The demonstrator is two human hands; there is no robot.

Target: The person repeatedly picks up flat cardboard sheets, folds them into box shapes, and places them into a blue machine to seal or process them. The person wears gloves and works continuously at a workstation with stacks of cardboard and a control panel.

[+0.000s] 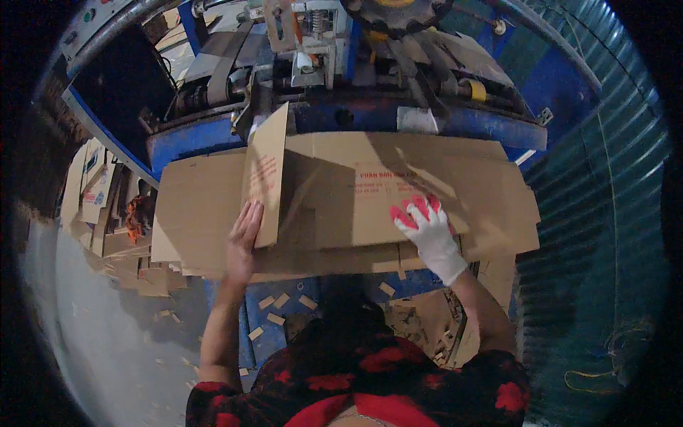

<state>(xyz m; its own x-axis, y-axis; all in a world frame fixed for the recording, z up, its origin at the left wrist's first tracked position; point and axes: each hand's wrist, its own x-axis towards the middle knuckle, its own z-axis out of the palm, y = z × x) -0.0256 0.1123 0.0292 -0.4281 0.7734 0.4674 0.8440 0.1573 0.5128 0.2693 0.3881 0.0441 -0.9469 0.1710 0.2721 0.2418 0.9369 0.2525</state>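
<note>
A brown cardboard sheet with red print (334,220) lies flat in front of me, on other cardboard. Toward its left side, a printed panel (265,174) stands up at a slant. My bare left hand (245,231) rests against that panel's left face near its lower edge, fingers stretched out close together. The left thumb is not plainly seen. On the right, my right hand (430,235) wears a white glove with pinkish-red fingertips. Its fingers are apart and press down on the sheet, just below the red print.
Beyond the cardboard stands a blue machine (348,124) with rollers and belts. Stacked cardboard (107,213) sits at the left. Small cardboard scraps (274,313) lie below the sheet's near edge. A corrugated metal wall (590,235) runs along the right, with a yellow cord (587,377) beside it.
</note>
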